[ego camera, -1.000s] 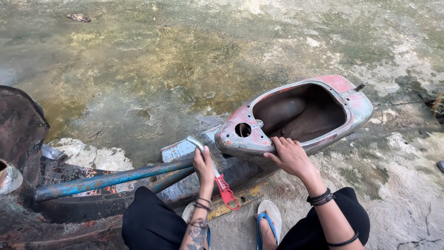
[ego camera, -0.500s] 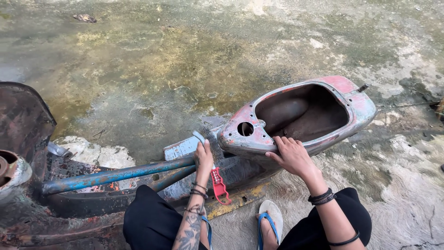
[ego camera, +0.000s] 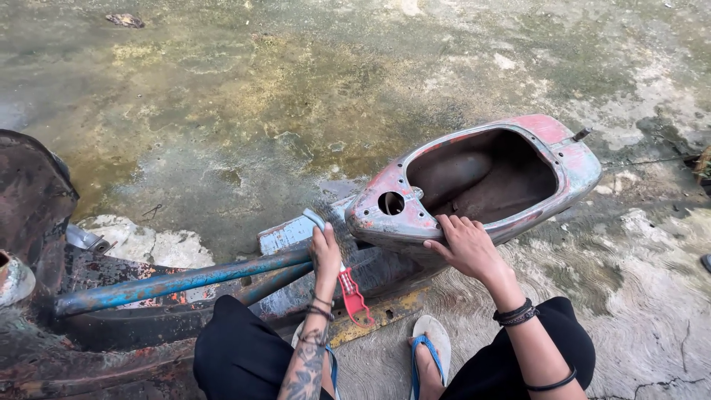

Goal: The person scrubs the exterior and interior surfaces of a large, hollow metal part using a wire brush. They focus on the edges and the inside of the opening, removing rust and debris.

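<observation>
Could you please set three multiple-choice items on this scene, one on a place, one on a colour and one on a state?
1. Where does the right hand rest?
A. on the rim of the scooter shell
B. on the ground
C. on a knee

2. What colour is the handle of the tool in the left hand?
A. green
B. red
C. white

3. How is the shell's cavity?
A. lidded
B. full of water
C. open and hollow

Answers: 1 A, the fingers lie over its near edge; 2 B, the handle below the hand is red; 3 C, its bare inside shows.
</observation>
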